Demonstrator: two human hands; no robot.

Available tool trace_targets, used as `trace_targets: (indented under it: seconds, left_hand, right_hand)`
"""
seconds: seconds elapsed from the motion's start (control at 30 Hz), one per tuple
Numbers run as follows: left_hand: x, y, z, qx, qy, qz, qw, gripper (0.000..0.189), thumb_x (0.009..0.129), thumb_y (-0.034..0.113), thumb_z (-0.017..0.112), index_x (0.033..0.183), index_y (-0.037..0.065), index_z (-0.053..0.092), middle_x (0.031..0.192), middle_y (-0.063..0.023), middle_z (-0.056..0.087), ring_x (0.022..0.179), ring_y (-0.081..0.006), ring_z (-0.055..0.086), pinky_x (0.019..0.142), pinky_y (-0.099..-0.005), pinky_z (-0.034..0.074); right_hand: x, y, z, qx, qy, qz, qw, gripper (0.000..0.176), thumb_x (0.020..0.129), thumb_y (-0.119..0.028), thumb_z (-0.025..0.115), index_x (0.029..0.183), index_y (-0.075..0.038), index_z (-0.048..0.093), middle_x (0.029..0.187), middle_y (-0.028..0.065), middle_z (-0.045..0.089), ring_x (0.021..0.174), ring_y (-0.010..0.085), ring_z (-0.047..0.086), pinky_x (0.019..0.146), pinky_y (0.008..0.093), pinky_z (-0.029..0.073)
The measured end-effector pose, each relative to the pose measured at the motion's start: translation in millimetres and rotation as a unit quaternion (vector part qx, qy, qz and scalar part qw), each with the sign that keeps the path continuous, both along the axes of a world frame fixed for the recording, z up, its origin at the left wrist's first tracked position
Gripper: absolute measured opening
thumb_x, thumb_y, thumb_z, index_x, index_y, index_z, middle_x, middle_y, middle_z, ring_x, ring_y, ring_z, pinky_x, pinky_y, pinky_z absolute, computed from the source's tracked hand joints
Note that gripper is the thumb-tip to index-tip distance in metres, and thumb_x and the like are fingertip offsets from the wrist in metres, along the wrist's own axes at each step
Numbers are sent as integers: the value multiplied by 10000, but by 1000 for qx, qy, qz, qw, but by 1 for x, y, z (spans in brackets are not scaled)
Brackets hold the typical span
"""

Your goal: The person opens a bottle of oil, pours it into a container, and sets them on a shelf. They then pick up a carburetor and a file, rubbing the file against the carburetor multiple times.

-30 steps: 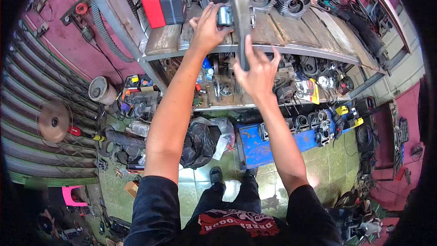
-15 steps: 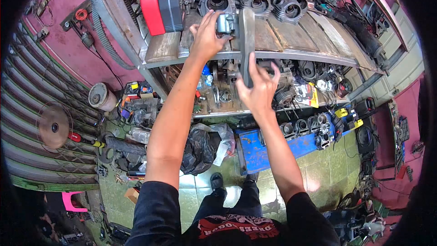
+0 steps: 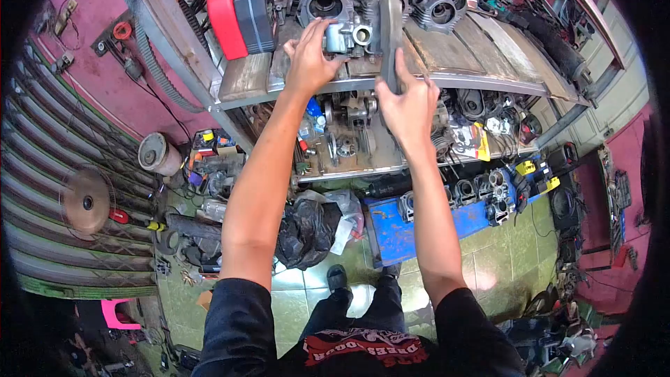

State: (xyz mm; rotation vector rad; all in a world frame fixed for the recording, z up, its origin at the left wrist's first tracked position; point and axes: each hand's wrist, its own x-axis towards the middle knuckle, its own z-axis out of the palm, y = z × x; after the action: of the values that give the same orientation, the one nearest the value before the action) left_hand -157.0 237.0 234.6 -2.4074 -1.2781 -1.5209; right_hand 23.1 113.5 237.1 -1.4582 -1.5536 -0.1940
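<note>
- Two hands are up at the top shelf, one on each of two things.
- The left hand, upper middle of the frame, is closed on one small metal part, fingers curled over its top. The part sits at the shelf's front planks.
- The right hand, just right of it, grips the lower end of one grey bar, with a finger stretched along it. The bar stands nearly upright, its top among the cylinders.
- Three finned cylinders show behind the hands: one above the left hand, one right of the bar, and one half hidden behind the bar.
- Two cans stand at the upper left of the shelf, one red and one dark, touching.
- Below are one lower shelf crowded with parts, one blue tray and one black bag on the floor.
- Two shoes show at bottom centre.
</note>
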Motion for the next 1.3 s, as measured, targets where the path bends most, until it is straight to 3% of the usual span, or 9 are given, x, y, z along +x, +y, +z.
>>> trace_targets:
  seconds: [0.13, 0.23, 0.4, 0.43, 0.5, 0.77, 0.83, 0.9, 1.3]
  left_hand:
    - [0, 2, 1, -5, -4, 2, 1000, 846, 642, 226, 930, 1392, 159, 544, 1454, -132, 559, 1393, -277, 488, 1041, -510, 300]
    - [0, -2, -5, 4, 0, -10, 1000, 844, 640, 225, 928, 1389, 146, 545, 1442, -117, 570, 1383, -271, 497, 1035, -503, 306]
    - [1, 3, -1, -6, -5, 24, 1000, 828, 639, 242, 925, 1369, 133, 549, 1376, -95, 607, 1334, -270, 528, 1022, -494, 311]
    - [0, 2, -1, -5, -5, 25, 1000, 828, 639, 242, 925, 1369, 133, 549, 1376, -95, 607, 1334, -270, 528, 1022, -494, 311]
    - [1, 1, -1, 11, -9, 14, 1000, 824, 636, 246, 925, 1362, 132, 554, 1368, -91, 610, 1328, -270, 531, 1014, -499, 314]
    - [2, 2, -2, 42, -15, 23, 999, 812, 615, 228, 925, 1337, 118, 570, 1335, -87, 627, 1298, -273, 552, 1003, -483, 319]
    - [2, 1, 0, 45, -12, 10, 999, 811, 617, 225, 924, 1338, 118, 569, 1335, -89, 627, 1298, -272, 552, 1004, -479, 319]
    - [0, -1, -3, 39, -5, -2, 999, 810, 620, 222, 923, 1340, 119, 568, 1335, -91, 626, 1298, -271, 552, 1005, -476, 320]
    - [2, 0, -3, 47, -9, 26, 999, 809, 631, 254, 917, 1349, 113, 569, 1340, -88, 623, 1309, -243, 539, 1037, -492, 295]
  right_hand:
    - [3, -40, -22, -28, 10, 45, 999, 695, 808, -315, 709, 1410, 8, 582, 758, 199, 726, 832, 341, 721, 1092, 505, 369]
    - [9, -13, 11, -62, 57, 41, 996, 693, 819, -332, 687, 1409, 15, 580, 741, 199, 722, 833, 351, 718, 1090, 470, 378]
    - [-11, -18, 23, -125, 72, 9, 990, 674, 801, -301, 676, 1385, 27, 598, 745, 218, 721, 867, 349, 727, 1110, 451, 354]
    - [-16, -28, 3, -47, 63, 14, 997, 671, 798, -291, 677, 1379, 35, 600, 748, 222, 722, 863, 347, 728, 1109, 463, 351]
    - [-26, -45, -2, -70, 61, 0, 996, 669, 797, -286, 676, 1376, 41, 601, 767, 225, 729, 876, 346, 731, 1108, 473, 351]
    - [-36, -15, 40, -137, 101, -80, 982, 641, 803, -313, 667, 1337, 39, 634, 769, 266, 717, 850, 391, 731, 1100, 477, 369]
    - [-33, -31, 29, -100, 107, -53, 988, 633, 792, -309, 677, 1315, 47, 647, 785, 288, 710, 850, 404, 735, 1035, 481, 443]
    - [-26, -16, 38, -124, 156, -36, 979, 625, 790, -305, 682, 1287, 72, 646, 798, 302, 703, 849, 449, 725, 855, 516, 544]
    - [-41, -7, 39, -122, 169, -62, 976, 646, 811, -306, 676, 1302, 109, 616, 763, 281, 708, 810, 438, 731, 884, 513, 525]
